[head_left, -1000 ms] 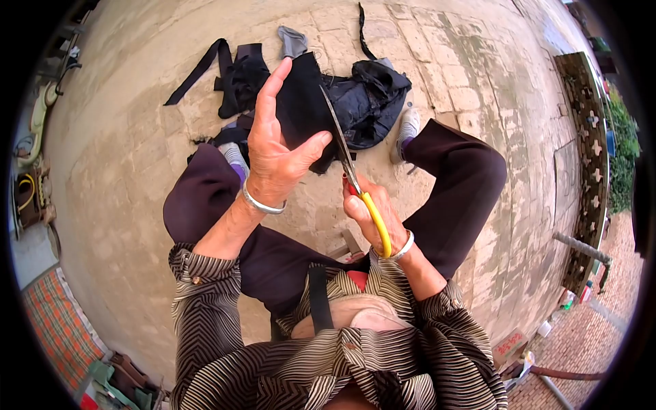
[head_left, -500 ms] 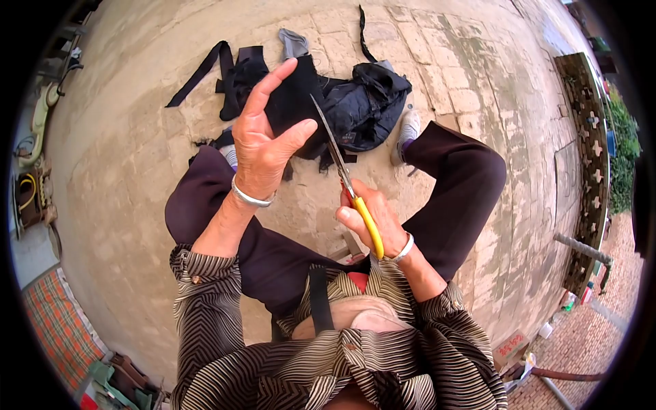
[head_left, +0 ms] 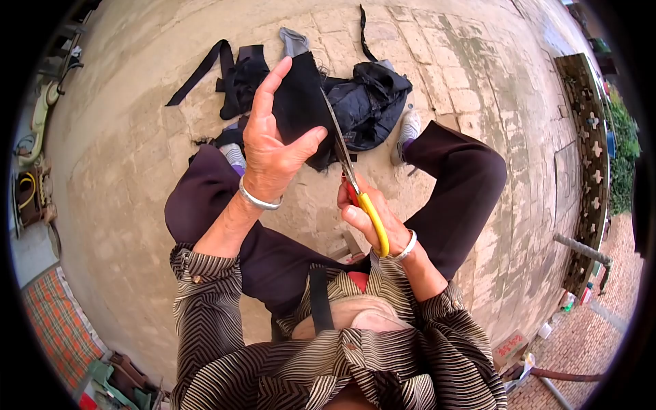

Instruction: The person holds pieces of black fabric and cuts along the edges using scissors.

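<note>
My left hand (head_left: 273, 154), with a bracelet at the wrist, has thumb and index finger stretched apart. Behind them a piece of black cloth (head_left: 299, 102) spans the gap, apparently gripped by the other fingers, which are hidden. In my right hand (head_left: 379, 219) is a pair of scissors (head_left: 372, 217) with yellow and red handles. Its long blades point up and away, nearly closed, along the right edge of the cloth. Whether the blades touch the fabric I cannot tell. Just beyond lies a crumpled dark bag (head_left: 372, 102) on the ground.
Dark straps (head_left: 201, 74) and a grey cloth (head_left: 294, 42) lie past my hands, and another strap (head_left: 364, 34) farther off. My knees are bent to both sides on the paved ground (head_left: 123, 198). A patterned low wall (head_left: 584, 137) runs along the right; a checked cloth (head_left: 58, 318) is at lower left.
My left hand has shifted slightly right and toward me, and the black cloth has moved right with it. The scissors have moved slightly right and toward me.
</note>
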A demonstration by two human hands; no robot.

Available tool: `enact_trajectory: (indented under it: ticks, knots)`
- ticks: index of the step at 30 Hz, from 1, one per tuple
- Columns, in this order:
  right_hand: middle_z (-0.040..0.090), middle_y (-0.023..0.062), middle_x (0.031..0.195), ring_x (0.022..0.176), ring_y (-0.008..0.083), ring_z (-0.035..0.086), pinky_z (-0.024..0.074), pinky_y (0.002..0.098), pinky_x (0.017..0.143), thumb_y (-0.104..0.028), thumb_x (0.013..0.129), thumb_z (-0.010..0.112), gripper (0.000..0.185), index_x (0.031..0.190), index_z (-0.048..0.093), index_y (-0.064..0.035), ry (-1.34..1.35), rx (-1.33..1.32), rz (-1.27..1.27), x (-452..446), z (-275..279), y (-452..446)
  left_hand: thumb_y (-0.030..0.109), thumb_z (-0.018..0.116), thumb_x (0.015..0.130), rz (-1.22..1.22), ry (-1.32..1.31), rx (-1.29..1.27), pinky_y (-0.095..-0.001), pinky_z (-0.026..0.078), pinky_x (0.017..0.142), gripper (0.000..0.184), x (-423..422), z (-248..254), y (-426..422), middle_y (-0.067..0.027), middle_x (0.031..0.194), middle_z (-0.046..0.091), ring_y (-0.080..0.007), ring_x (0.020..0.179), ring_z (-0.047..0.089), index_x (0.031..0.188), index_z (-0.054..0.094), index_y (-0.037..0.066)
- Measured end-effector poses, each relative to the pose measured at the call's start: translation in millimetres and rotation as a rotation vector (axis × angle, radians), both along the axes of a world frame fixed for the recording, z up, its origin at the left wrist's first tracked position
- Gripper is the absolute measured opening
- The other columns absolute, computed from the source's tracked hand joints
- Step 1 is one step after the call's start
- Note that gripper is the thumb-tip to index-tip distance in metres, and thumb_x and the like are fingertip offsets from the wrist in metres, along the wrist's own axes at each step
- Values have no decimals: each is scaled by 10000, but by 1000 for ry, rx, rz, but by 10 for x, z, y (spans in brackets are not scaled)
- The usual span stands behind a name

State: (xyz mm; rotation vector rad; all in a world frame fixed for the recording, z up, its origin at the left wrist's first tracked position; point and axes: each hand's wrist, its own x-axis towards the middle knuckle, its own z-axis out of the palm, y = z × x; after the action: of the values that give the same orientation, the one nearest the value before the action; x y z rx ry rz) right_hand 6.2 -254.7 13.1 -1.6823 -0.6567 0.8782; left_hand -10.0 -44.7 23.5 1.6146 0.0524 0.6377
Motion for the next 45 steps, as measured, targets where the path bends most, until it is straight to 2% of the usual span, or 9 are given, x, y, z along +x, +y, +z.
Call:
enact_trajectory:
  ticks: [4,13,23,25,29,31,32,34,45]
  knots:
    - [529,130,696,656,252,534,440,361,639,-506,860,606,514,896,468,-12,-42,-2,11,28,34,5,-32,687,707,-12,12,-40,-298,259,1108,796,-6,-4,-27,-97,1427,385,-156,1304,366,1424,344,-3]
    - [485,191,623,578,345,493,418,404,585,-464,881,579,497,837,467,18,-123,-59,-99,-19,6,57,-35,696,690,17,-22,-25,-304,243,1117,826,8,-28,-42,-100,1439,366,-169,1315,355,1430,329,-3]
    - [465,167,607,564,247,479,415,379,576,-428,894,584,456,830,483,11,22,-181,-90,-32,-8,33,-19,698,698,6,-20,-25,-306,226,1124,834,8,-18,-38,-102,1451,348,-172,1322,347,1438,314,-1]
    - [475,132,647,608,221,478,423,366,601,-422,886,611,435,880,479,-8,-84,-34,-42,-32,-9,53,-21,696,698,3,-21,-30,-305,230,1123,837,0,-11,-38,-101,1453,344,-169,1324,342,1440,310,0]
    - [482,107,690,646,220,481,429,357,630,-426,878,630,438,927,462,-25,-67,12,-13,-17,-1,54,-35,680,694,-24,-1,-54,-304,227,1125,845,-8,-5,-36,-97,1462,332,-163,1336,323,1447,299,5]
    - [417,34,789,724,143,385,351,293,663,-575,871,529,546,908,455,-36,22,-15,-14,-15,68,69,-39,674,693,-25,-19,-24,-305,224,1127,848,-5,-6,-52,-94,1465,328,-161,1340,317,1449,294,6]
    - [417,34,789,724,143,385,351,293,663,-575,871,529,546,908,455,-36,22,-15,-14,-8,64,64,-37,674,690,-33,-19,-35,-305,219,1129,853,-6,-11,-60,-93,1467,326,-163,1341,316,1451,292,7]
    - [475,105,688,643,244,492,427,359,634,-457,879,614,461,933,454,-27,-61,-15,-9,17,49,50,-34,674,687,-40,-20,-45,-306,213,1132,857,-10,-17,-77,-92,1470,323,-165,1342,315,1452,290,7]
    - [474,155,609,572,254,472,407,378,578,-430,889,570,457,813,483,12,-14,-80,-137,-23,23,50,-48,673,648,-38,2,-31,-327,183,1150,898,-17,-35,-133,-140,1484,309,-214,1395,257,1447,265,-30]
